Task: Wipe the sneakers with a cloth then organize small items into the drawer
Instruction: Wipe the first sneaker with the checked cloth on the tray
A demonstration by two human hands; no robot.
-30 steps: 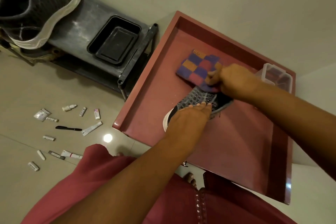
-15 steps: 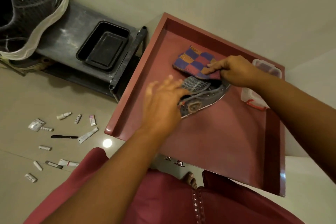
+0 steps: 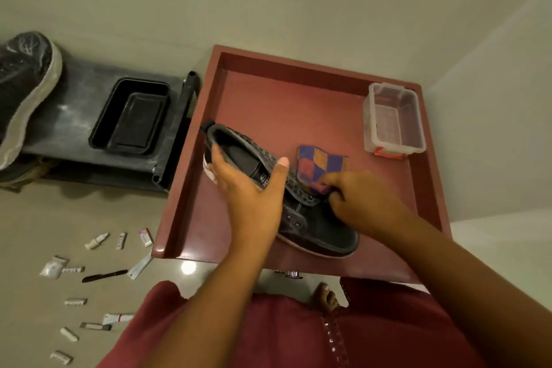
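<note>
A black sneaker (image 3: 316, 230) lies upright on the red cabinet top (image 3: 298, 107), heel toward the far left, toe toward me. My left hand (image 3: 248, 185) grips it across the collar, thumb over the right side. My right hand (image 3: 355, 200) pinches a checked blue, red and orange cloth (image 3: 322, 164) against the sneaker's right side near the laces. A second black sneaker with a white sole (image 3: 27, 89) rests on the dark shoe rack (image 3: 74, 116) at the far left. Several small items (image 3: 101, 275) lie scattered on the floor at the lower left.
A clear plastic box (image 3: 394, 119) with a red clip stands at the cabinet top's back right. An empty black tray (image 3: 131, 118) sits on the rack. The cabinet top has a raised rim. Walls close in behind and to the right. My foot (image 3: 325, 296) shows below the cabinet.
The sneaker has been turned from sole-up to upright and now lies longer across the top. My left hand went from open above it to gripping its collar. The cloth moved right with my right hand.
</note>
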